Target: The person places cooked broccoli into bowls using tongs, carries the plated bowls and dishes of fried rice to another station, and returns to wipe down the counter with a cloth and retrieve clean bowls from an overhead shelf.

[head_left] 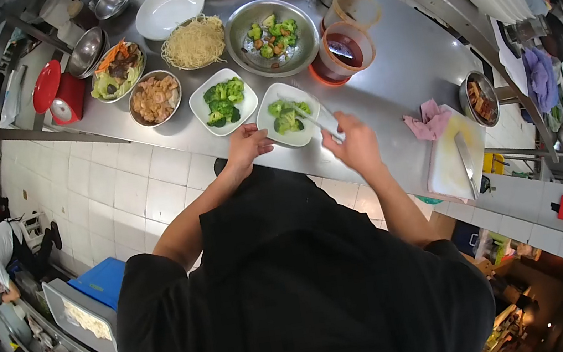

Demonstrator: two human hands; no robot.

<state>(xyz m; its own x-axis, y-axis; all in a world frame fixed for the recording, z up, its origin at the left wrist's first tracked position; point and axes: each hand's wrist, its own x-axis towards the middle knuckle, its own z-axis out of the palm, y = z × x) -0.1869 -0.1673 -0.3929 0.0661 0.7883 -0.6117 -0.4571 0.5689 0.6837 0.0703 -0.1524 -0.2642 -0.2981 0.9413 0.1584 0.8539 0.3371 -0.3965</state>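
My left hand (249, 147) pinches the near-left rim of a square white bowl (312, 133) at the counter's front edge. Pieces of broccoli (287, 121) lie in this bowl. Over its right side my right hand (355, 142), slightly blurred, is closed on metal tongs (317, 123), whose tips reach into the broccoli. Just left of it stands a second square white bowl (198, 106), also with broccoli. Behind both is a wide steel bowl (309, 42) with broccoli and small brown pieces.
Noodles (194, 42), a bowl of raw-looking meat pieces (155, 99) and a bowl of vegetables (117, 71) stand leftward. To the right are a tub of red liquid (346, 49), a pink cloth (428, 121) and a knife (466, 163) on a cutting board (443, 165). Another person (7, 243) bends over at far left.
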